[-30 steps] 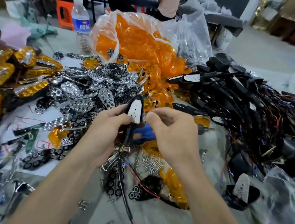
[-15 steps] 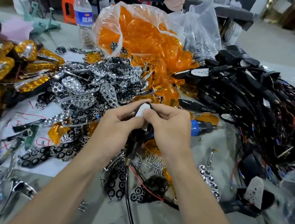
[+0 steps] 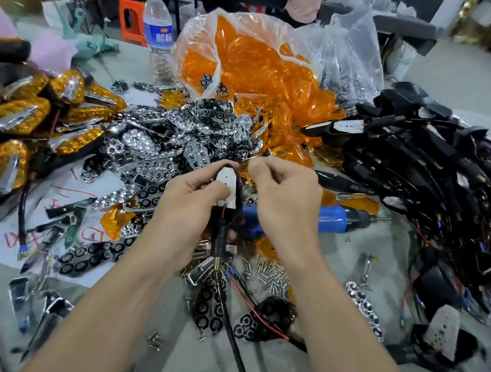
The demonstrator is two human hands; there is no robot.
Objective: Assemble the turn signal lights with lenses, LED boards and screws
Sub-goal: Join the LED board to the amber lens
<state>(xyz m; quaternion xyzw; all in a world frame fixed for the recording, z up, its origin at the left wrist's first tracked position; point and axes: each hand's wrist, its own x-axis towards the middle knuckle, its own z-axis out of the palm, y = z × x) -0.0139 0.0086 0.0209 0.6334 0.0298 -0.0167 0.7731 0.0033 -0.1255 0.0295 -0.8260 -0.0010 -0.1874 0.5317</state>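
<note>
- Left hand (image 3: 186,201): gripping the black housing (image 3: 222,240) from the left, with fingers wrapping round its back and the thumb pressing down on the white LED board (image 3: 229,181).
- LED board: sitting face up inside the housing's shell, which the person is holding above the table (image 3: 380,257) in the middle of the view. Its emitters are now showing, where half a second ago both hands were covering it.
- Right hand (image 3: 284,201): drawing off a little to the right since then. Its fingertips are curling together just beside the housing's upper right rim. Whether they are pinching the rim, some small part or nothing, I cannot tell.
- Cable (image 3: 232,327): hanging from the housing's stem toward the lower edge of the view, with a red lead trailing beside it.
- Judgement: the board is looking seated, so the fitting step is probably ending. This unit is carrying no reflector, lens or screw yet, so it is sitting early in its own assembly.
- Stock, chrome reflectors (image 3: 183,133): lying heaped just behind the hands.
- Stock, orange lenses (image 3: 249,61): spilling from a clear bag beyond the reflectors.
- Stock, screws (image 3: 269,274): lying loose on the table below the right wrist.
- Tool, blue electric screwdriver (image 3: 333,220): lying on the table behind the right hand, with neither hand touching it.
- Risk: the board may be lifting out of its seat if the thumb lets go before a reflector goes on top.
</note>
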